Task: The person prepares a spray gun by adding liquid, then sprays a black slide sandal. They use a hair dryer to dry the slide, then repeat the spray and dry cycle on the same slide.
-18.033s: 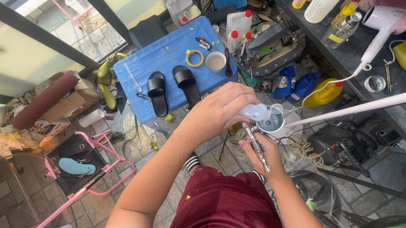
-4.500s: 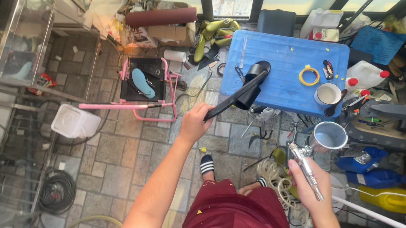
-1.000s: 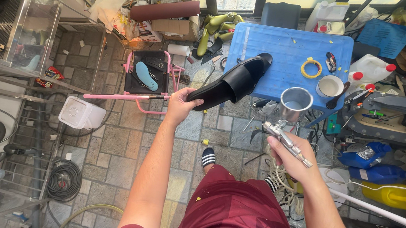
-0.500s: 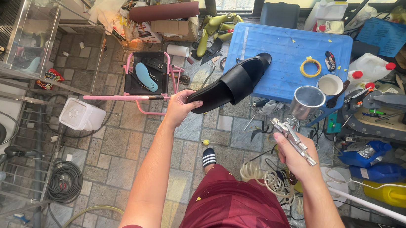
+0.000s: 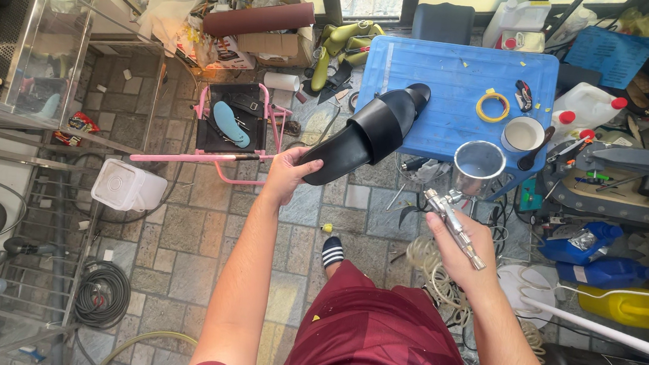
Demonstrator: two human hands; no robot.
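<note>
Slipper [image 5: 369, 135] in left hand [image 5: 287, 175] (spray-gun cup [image 5: 478, 167] open).

Black slide sandal [image 5: 369, 135] held tilted, heel end gripped; metal spray gun [image 5: 461, 207], cup upright, beside it

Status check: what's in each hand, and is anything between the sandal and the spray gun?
Left hand grips black slide sandal by its heel end. Right hand holds spray gun, metal cup upright. Nothing between them.
</note>
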